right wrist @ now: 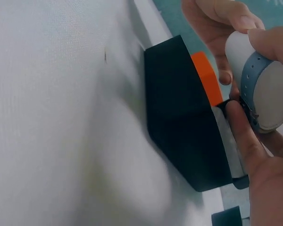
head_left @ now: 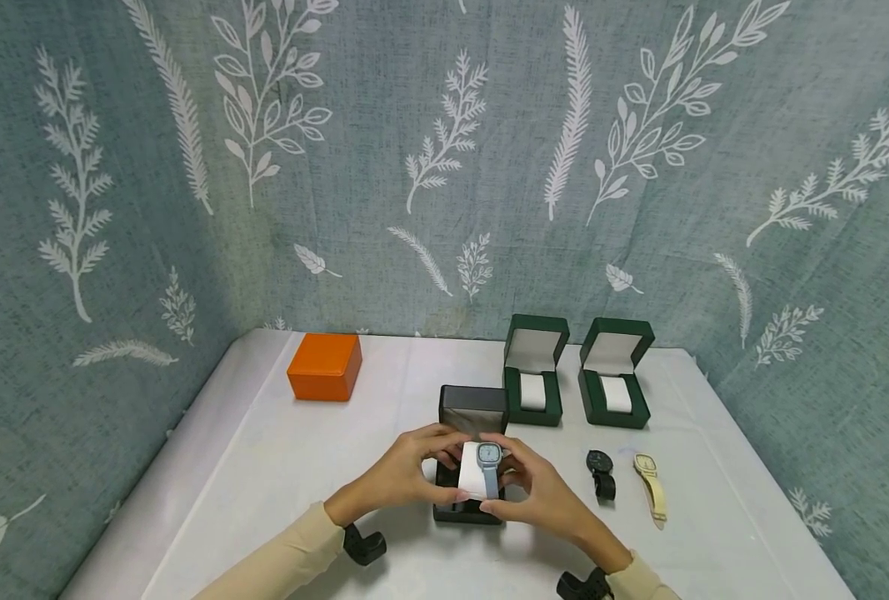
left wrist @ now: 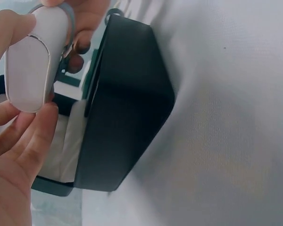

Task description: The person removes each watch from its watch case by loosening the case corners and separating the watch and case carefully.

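Both hands hold a white watch cushion (head_left: 471, 471) above an open dark watch box (head_left: 468, 512). A light blue watch (head_left: 490, 454) is strapped around the cushion, toward its right side, dial facing up. My left hand (head_left: 407, 468) grips the cushion's left end, thumb on the near side and fingers on the far side. The right hand (head_left: 541, 492) pinches the right end next to the blue strap (right wrist: 251, 77). In the left wrist view the cushion's bare white end (left wrist: 28, 75) shows between thumb and fingers. The box's raised lid (head_left: 474, 398) stands behind the hands.
Two open green watch boxes (head_left: 514, 392) (head_left: 592, 400) with white cushions stand at the back right. A closed orange box (head_left: 324, 367) sits at the back left. On the right lie a black watch (head_left: 601, 475) and a gold watch (head_left: 650, 483) on the white tablecloth (head_left: 264, 467).
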Tool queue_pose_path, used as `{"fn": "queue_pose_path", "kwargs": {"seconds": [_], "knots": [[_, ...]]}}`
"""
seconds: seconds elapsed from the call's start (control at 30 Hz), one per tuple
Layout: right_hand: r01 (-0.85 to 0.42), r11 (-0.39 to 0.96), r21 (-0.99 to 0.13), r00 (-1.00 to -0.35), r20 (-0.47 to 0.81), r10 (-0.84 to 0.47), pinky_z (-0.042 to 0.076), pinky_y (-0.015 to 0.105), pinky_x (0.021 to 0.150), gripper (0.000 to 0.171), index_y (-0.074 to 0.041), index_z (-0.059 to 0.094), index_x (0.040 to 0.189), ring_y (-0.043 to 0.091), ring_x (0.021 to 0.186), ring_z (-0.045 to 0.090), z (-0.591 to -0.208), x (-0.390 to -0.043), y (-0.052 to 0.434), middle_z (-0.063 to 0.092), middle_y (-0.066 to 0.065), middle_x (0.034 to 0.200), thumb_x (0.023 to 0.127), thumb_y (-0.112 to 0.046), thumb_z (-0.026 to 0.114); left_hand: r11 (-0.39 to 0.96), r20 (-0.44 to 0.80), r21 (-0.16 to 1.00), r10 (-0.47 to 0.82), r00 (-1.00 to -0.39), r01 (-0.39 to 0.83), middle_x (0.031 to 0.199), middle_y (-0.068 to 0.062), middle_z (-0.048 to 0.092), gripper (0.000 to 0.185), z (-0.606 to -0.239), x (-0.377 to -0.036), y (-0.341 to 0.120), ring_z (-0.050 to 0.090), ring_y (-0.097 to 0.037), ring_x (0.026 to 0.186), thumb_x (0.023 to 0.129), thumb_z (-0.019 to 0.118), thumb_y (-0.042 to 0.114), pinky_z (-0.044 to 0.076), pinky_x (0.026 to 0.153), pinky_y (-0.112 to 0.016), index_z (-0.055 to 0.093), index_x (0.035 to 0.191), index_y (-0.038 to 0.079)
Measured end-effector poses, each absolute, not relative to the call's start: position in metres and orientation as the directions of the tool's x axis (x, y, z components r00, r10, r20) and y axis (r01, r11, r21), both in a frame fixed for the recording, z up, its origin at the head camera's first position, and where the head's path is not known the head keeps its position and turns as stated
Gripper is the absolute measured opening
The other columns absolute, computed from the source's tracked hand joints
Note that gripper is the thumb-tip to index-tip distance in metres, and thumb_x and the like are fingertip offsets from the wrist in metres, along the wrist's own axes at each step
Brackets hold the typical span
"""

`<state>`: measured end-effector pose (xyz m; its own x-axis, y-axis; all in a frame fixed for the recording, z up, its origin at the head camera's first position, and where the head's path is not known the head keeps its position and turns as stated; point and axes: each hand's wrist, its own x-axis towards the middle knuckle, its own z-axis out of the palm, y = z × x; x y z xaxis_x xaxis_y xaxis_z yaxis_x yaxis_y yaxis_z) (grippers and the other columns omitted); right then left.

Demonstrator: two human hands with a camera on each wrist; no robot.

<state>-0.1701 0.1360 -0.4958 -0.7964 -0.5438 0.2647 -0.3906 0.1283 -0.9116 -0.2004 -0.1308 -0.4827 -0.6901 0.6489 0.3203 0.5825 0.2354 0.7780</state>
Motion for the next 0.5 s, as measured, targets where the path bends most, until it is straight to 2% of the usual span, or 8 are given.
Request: {"fn": "queue_pose_path", "kwargs": {"seconds": [0.23,0.37,0.5], "knots": [[-0.288,0.198,-0.937,-0.867,0.167,-0.469,0.055,0.03,0.094,0.088,-0.015,0.039,0.158,0.026,0.108,0.063,-0.494,-0.169,0.154,0.05,0.012,0.139,0.085,-0.015,0.087,0.232,0.319,0.792,0.631,-0.707,0.564,0.119,0.0,0.061,0.072,-0.48,-0.2,-0.133,0.068,-0.014,0.097,0.081,0.091,0.027,0.059,0.086,-0.037,0.061,0.142,0.002],[-0.27,0.223,-0.937,-0.89,0.154,-0.43,0.054,0.03,0.095,0.091,-0.019,0.038,0.159,0.025,0.108,0.062,-0.496,-0.167,0.166,0.047,0.012,0.145,0.084,-0.011,0.087,0.236,0.306,0.804,0.624,-0.72,0.546,0.118,0.001,0.061,0.072,-0.482,-0.2,-0.134,0.068,-0.013,0.097,0.08,0.091,0.026,0.059,0.087,-0.036,0.061,0.141,0.003],[-0.229,0.231,-0.946,-0.914,0.128,-0.384,0.055,0.03,0.093,0.091,-0.022,0.038,0.159,0.025,0.108,0.062,-0.497,-0.166,0.175,0.05,0.014,0.138,0.083,-0.012,0.088,0.225,0.312,0.807,0.623,-0.718,0.546,0.119,0.0,0.061,0.071,-0.485,-0.2,-0.134,0.067,-0.014,0.098,0.08,0.092,0.025,0.059,0.086,-0.035,0.062,0.14,0.002]]}}
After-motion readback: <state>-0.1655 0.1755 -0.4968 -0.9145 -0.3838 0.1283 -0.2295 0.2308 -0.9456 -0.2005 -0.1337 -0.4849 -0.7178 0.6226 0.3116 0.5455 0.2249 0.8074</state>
